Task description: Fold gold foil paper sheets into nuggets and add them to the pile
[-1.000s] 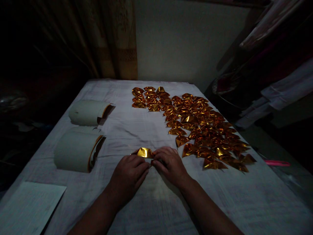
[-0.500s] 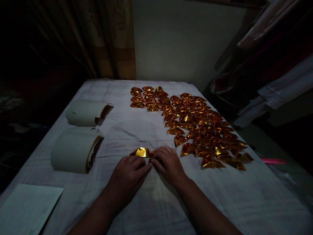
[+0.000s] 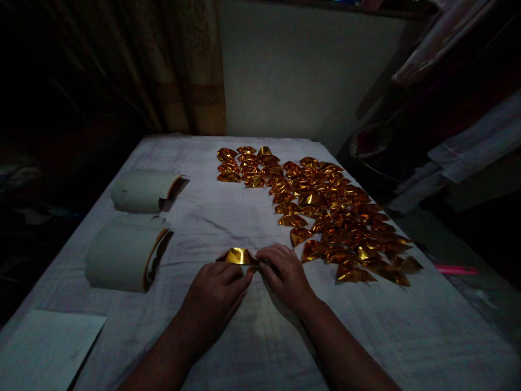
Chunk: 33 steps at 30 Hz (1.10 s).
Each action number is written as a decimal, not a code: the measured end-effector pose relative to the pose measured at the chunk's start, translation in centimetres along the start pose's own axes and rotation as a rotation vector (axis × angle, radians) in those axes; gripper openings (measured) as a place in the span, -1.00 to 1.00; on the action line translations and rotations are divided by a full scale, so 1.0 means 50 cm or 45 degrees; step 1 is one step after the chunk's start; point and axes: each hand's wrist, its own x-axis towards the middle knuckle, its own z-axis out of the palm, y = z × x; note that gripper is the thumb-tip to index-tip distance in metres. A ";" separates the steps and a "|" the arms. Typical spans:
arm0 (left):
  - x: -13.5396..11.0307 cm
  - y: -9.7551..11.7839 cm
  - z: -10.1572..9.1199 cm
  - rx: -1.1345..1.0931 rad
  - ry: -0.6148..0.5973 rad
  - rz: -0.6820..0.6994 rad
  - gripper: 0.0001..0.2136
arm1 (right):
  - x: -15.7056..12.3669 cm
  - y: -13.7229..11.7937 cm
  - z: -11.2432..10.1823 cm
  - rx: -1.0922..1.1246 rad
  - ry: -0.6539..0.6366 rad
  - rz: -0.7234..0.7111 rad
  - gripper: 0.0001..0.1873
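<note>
A small piece of shiny gold foil paper (image 3: 236,256) lies on the white cloth-covered table (image 3: 228,217) just beyond my fingers. My left hand (image 3: 214,296) pinches its near edge with the fingers curled together. My right hand (image 3: 283,274) grips the foil's right end, fingers closed over it. Both hands meet at the middle of the table's near half. To the right lies a broad spread of folded gold foil pieces (image 3: 325,209), several rows deep.
Two curled stacks of pale paper with gold undersides, one nearer (image 3: 122,255) and one farther (image 3: 142,191), lie at the left. A flat white sheet (image 3: 49,347) sits at the near left corner. A pink object (image 3: 453,269) lies off the table's right edge. Hanging cloth fills the right side.
Both hands stay on the gold foil piece with only slight finger shifts. The view has tilted a little, so everything sits slightly lower in the picture.
</note>
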 end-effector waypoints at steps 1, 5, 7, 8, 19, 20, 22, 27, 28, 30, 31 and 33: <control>0.000 0.000 0.000 0.002 0.005 0.003 -0.77 | 0.000 0.001 0.001 -0.022 -0.010 -0.020 -0.80; 0.000 -0.001 0.002 0.000 -0.004 -0.005 -0.72 | -0.002 0.000 0.008 -0.091 0.008 -0.070 -0.82; 0.000 -0.001 0.002 -0.003 0.006 -0.011 -0.69 | -0.003 0.000 0.010 -0.105 0.020 -0.067 -0.83; 0.000 -0.001 0.002 -0.002 0.013 -0.014 -0.69 | -0.003 -0.001 0.011 -0.112 0.019 -0.065 -0.83; 0.004 0.000 0.000 0.036 0.016 0.025 -0.73 | 0.005 -0.013 0.010 -0.132 -0.020 -0.015 -0.87; 0.003 -0.001 0.001 0.039 0.011 0.025 -0.73 | 0.005 -0.014 0.010 -0.129 -0.026 -0.008 -0.88; 0.000 -0.002 0.004 0.039 0.002 0.025 -0.74 | 0.005 -0.015 0.011 -0.122 -0.027 0.004 -0.88; 0.000 -0.003 0.006 0.048 0.003 0.014 -0.74 | 0.004 -0.007 0.007 -0.090 -0.046 -0.023 -0.80; 0.000 -0.002 0.006 0.052 0.006 0.015 -0.74 | 0.003 -0.004 0.005 -0.076 -0.065 -0.036 -0.78; 0.002 -0.001 0.004 0.054 0.004 0.020 -0.74 | 0.003 0.001 0.001 -0.047 -0.105 -0.054 -0.76; 0.002 -0.001 0.004 0.053 -0.001 0.017 -0.73 | 0.003 0.002 -0.001 -0.039 -0.119 -0.057 -0.75; 0.002 0.000 0.004 0.052 -0.004 0.014 -0.73 | 0.003 0.003 -0.003 -0.036 -0.127 -0.050 -0.73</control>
